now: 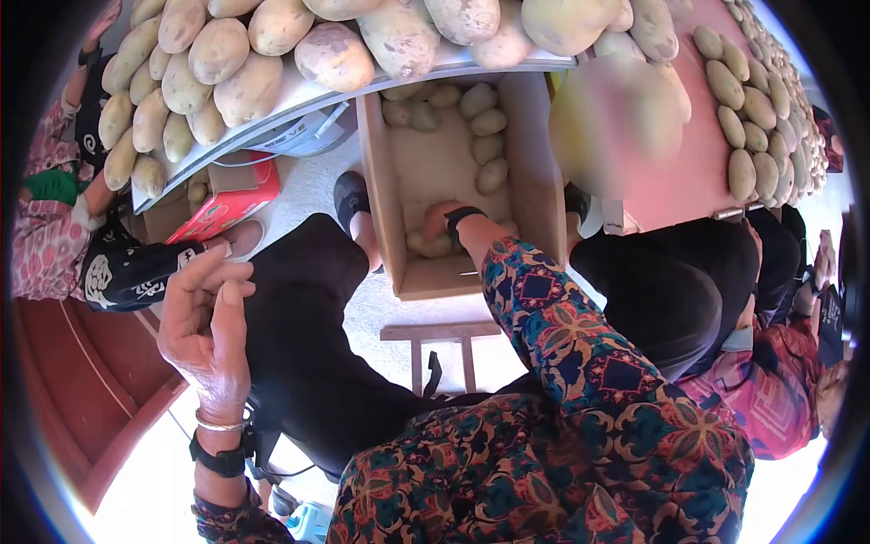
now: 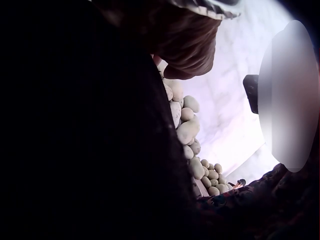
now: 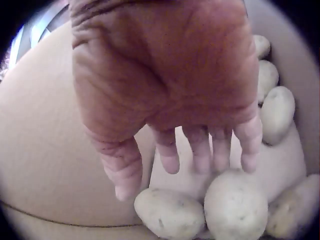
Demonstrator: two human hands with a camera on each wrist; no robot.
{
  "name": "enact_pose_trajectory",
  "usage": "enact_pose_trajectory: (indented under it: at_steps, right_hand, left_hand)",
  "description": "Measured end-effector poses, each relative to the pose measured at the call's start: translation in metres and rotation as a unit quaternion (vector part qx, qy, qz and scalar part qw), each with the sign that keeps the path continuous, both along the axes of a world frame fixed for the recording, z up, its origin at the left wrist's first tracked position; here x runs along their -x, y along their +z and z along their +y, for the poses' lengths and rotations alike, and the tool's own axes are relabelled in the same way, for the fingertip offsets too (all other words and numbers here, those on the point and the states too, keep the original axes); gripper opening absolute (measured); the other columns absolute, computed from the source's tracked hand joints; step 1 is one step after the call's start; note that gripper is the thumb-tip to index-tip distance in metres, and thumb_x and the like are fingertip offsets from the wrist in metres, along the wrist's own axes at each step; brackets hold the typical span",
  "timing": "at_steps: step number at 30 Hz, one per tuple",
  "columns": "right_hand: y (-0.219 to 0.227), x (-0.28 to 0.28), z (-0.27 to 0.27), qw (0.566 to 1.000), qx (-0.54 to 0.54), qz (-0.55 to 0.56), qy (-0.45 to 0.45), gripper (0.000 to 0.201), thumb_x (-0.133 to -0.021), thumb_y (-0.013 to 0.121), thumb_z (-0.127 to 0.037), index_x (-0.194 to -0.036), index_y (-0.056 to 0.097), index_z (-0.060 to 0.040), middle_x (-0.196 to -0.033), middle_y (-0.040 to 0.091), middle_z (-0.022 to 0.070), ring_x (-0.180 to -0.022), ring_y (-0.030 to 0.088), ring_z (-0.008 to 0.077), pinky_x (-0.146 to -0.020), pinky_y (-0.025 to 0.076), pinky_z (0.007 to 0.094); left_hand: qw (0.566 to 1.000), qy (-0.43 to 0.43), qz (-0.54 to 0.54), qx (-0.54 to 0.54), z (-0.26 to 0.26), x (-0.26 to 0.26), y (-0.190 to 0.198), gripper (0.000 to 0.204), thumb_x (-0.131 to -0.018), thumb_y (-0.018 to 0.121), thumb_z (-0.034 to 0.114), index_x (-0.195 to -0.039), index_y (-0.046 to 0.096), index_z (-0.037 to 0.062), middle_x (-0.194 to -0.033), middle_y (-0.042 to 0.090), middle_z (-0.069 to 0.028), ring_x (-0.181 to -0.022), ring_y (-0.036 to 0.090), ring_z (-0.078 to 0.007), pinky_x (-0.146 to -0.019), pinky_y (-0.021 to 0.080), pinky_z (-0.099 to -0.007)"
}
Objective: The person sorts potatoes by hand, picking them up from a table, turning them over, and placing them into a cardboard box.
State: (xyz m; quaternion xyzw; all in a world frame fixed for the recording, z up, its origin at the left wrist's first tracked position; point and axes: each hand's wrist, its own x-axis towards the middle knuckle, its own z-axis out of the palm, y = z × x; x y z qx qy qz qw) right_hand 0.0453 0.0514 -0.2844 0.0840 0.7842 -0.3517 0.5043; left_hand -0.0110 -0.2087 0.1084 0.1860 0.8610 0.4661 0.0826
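Inside a cardboard box (image 1: pixel 535 163), my right hand (image 1: pixel 439 220) reaches down near the close end. In the right wrist view its fingers hang spread, with nothing gripped. Just past the fingertips lie an oval potato (image 3: pixel 170 214) and a rounder potato (image 3: pixel 236 206). More potatoes (image 1: pixel 490 147) line the right wall of the box, and a few rest at its far left corner. My left hand (image 1: pixel 213 317) is held up over my left thigh, fingers loosely bent and holding nothing. The left wrist view is mostly dark, showing part of that hand (image 2: pixel 192 50).
Large potatoes (image 1: pixel 333 56) are heaped on a table beyond the box. Smaller potatoes (image 1: pixel 759 107) cover a reddish board (image 1: pixel 689 172) at right. A red carton (image 1: pixel 237 199) stands under the table. Other people sit at left and right; a wooden stool (image 1: pixel 441 332) is below the box.
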Motion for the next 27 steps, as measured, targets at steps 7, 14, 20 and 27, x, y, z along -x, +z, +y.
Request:
enact_pose_trajectory:
  at_steps: [7,14,20,27]
  right_hand:
    - [0.014,0.008,-0.022,0.995,-0.089,-0.030,0.021,0.063,-0.062,0.082,-0.044,-0.111,0.072,-0.0043,-0.117,0.068,0.0193,-0.102,0.067,0.0297,-0.089,0.051,0.0442]
    - [0.001,0.001,-0.026,0.991,-0.123,-0.023,0.044,0.062,-0.063,0.082,-0.044,-0.111,0.072,-0.0051,-0.116,0.068,0.0183,-0.103,0.066,0.0291,-0.089,0.051,0.0436]
    - [-0.017,-0.004,-0.011,0.975,-0.199,0.016,0.097,0.062,-0.064,0.082,-0.044,-0.111,0.072,-0.0057,-0.116,0.068,0.0174,-0.103,0.065,0.0287,-0.090,0.051,0.0431]
    - [-0.005,-0.032,0.043,0.956,-0.285,0.007,0.073,0.061,-0.065,0.081,-0.044,-0.112,0.072,-0.0065,-0.116,0.067,0.0164,-0.104,0.065,0.0281,-0.090,0.050,0.0424]
  left_hand:
    - [1.000,0.013,0.010,0.001,-0.001,-0.003,-0.005,0.026,-0.094,0.056,0.011,-0.115,0.061,-0.0022,-0.092,0.070,-0.0093,-0.078,0.063,-0.0123,-0.069,0.047,-0.0232]
    - [0.999,0.027,-0.031,-0.016,0.001,-0.004,-0.005,0.024,-0.092,0.058,0.003,-0.114,0.060,-0.0047,-0.092,0.071,-0.0141,-0.078,0.067,-0.0159,-0.073,0.054,-0.0264]
    - [1.000,-0.013,-0.019,-0.014,-0.001,0.009,-0.009,0.021,-0.089,0.065,0.005,-0.109,0.063,-0.0013,-0.084,0.072,-0.0067,-0.069,0.064,-0.0076,-0.063,0.052,-0.0237]
    - [0.997,-0.014,-0.011,-0.078,0.012,0.018,-0.024,0.020,-0.084,0.066,0.005,-0.103,0.066,-0.0027,-0.078,0.069,-0.0055,-0.066,0.062,-0.0062,-0.059,0.051,-0.0227]
